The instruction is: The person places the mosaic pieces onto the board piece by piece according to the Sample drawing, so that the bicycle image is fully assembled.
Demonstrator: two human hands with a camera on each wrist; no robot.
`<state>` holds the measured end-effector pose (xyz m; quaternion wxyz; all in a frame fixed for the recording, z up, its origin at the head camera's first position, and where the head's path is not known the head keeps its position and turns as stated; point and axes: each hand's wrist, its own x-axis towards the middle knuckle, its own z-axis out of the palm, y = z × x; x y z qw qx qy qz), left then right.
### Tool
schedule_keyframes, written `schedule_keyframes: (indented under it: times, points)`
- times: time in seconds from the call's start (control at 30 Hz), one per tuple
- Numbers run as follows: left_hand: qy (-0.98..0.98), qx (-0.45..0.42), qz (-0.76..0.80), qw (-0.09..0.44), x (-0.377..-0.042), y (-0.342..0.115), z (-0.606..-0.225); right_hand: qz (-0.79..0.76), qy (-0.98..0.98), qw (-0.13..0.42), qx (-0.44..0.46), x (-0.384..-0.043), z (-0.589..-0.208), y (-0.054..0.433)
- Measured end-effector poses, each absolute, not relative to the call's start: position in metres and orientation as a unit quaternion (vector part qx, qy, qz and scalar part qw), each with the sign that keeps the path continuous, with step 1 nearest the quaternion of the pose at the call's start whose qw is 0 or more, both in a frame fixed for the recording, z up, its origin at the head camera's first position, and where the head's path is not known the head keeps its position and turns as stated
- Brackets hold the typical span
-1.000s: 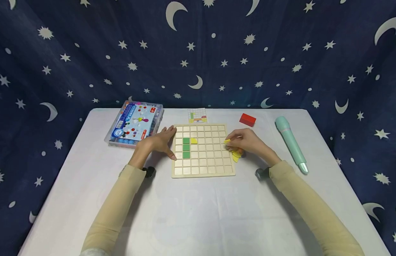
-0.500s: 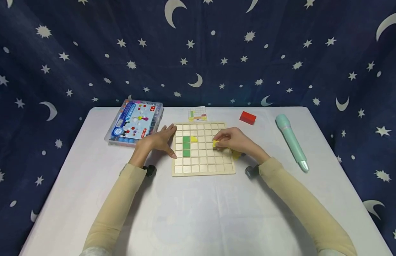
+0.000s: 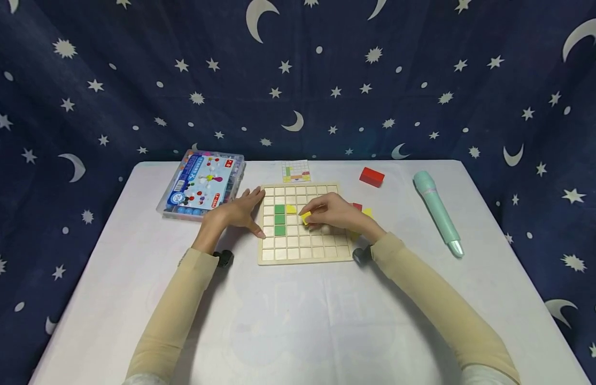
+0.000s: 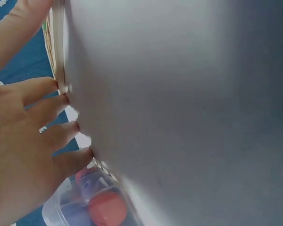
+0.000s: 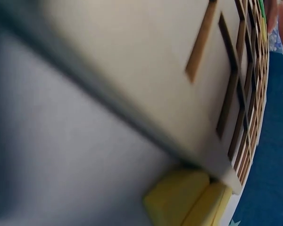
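A wooden grid board (image 3: 298, 255) lies on the white table. Three green square tiles (image 3: 279, 219) form a column in it, and one yellow tile (image 3: 291, 209) sits beside the top one. My left hand (image 3: 236, 214) rests at the board's left edge with fingers spread; in the left wrist view its fingertips (image 4: 61, 99) touch that edge. Over the board's middle, my right hand (image 3: 333, 211) pinches another yellow tile (image 3: 305, 217) between thumb and fingers. That tile's exact shape is partly covered by the fingers. The right wrist view catches only a bit of the right hand.
Yellow pieces (image 5: 179, 197) and a red piece (image 3: 357, 206) lie by the board's right edge, partly behind the right hand. A clear plastic box (image 3: 201, 184) stands left, a pattern card (image 3: 295, 171) behind. Further right are a red block (image 3: 372, 177) and a mint-green pen-shaped object (image 3: 438, 214).
My right hand has carried the yellow tile leftward from the board's right edge to near its middle, uncovering red and yellow pieces on the right. The left hand has stayed in place.
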<state>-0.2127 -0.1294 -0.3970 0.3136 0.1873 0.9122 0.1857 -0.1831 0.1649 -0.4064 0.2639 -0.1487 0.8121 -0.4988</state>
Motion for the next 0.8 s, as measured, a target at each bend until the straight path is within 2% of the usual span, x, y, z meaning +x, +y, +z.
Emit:
schedule_keyframes:
  times: [0.3,0.8]
  points:
    - [0.91,0.183,0.204,0.31,-0.212,-0.134,-0.399,-0.506,0.797,0.293,-0.149,-0.188,-0.408,0.148]
    - [0.908,0.187,0.198,0.319,-0.215,-0.131,-0.397,-0.497,0.804,0.285,-0.159,-0.187,-0.411,0.129]
